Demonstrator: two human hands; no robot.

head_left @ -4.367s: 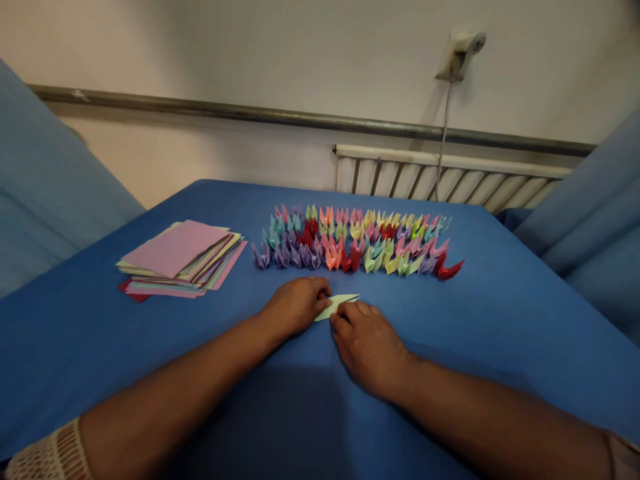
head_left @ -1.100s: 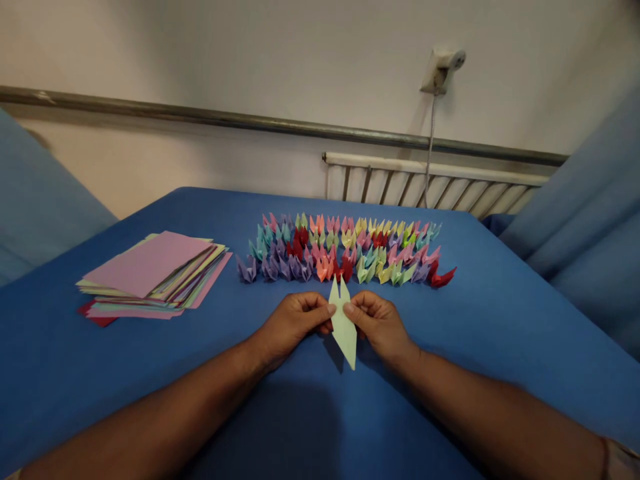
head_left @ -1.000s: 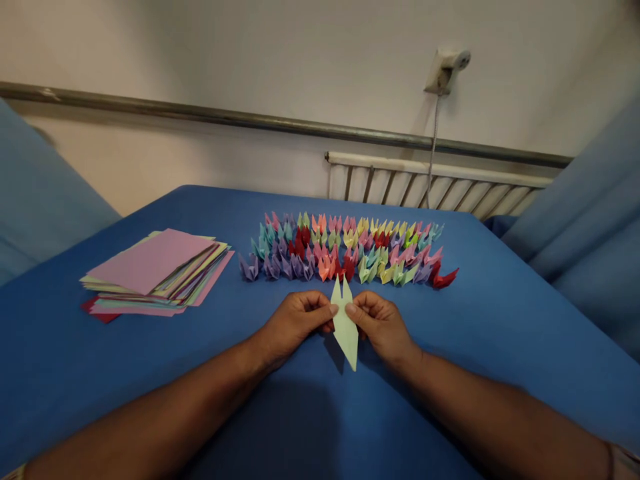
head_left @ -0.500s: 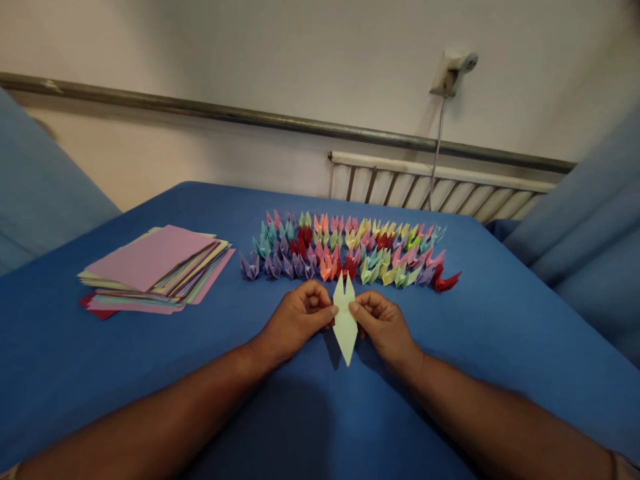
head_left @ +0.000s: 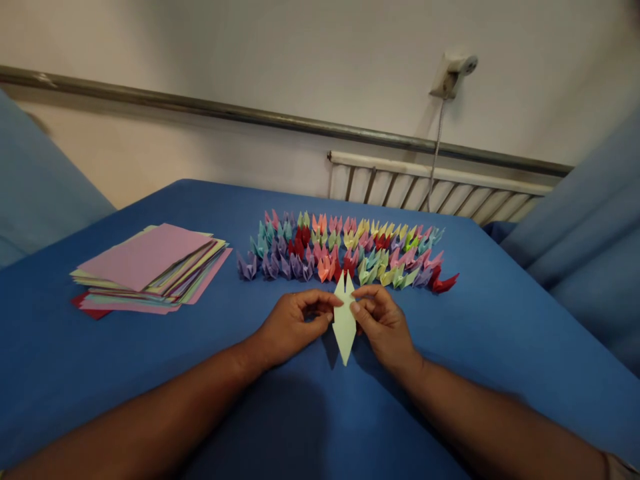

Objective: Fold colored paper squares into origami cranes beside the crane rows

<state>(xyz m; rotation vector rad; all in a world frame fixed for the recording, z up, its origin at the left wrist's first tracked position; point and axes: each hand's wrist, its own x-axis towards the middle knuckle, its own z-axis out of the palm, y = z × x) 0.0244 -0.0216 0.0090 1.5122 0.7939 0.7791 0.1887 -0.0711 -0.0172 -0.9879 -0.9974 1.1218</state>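
A pale green folded paper (head_left: pixel 344 327), long and pointed, is held up over the blue cloth with its two split tips upward. My right hand (head_left: pixel 387 327) pinches its right edge, thumb on the front face and the index finger higher up beside the tips. At the left edge is my left hand (head_left: pixel 300 323), closed, its index fingertip on the paper's face and its thumb at the edge just below. The other left fingers are partly hidden. Just behind the paper stand rows of small folded paper cranes (head_left: pixel 367 272) in many colours.
On the left lies a stack of coloured paper sheets (head_left: pixel 145 257), pink on top. Blue cloth (head_left: pixel 150 387) covers the table. Against the wall are a metal rail (head_left: pixel 240 113), a radiator (head_left: pixel 400 177) and a socket with a plug and cord (head_left: pixel 447 80). Blue curtains (head_left: pixel 590 220) hang at both sides.
My left index finger has come onto the paper's front face, while the left thumb has slid off it to the edge. My right index finger has stretched up along the right side.
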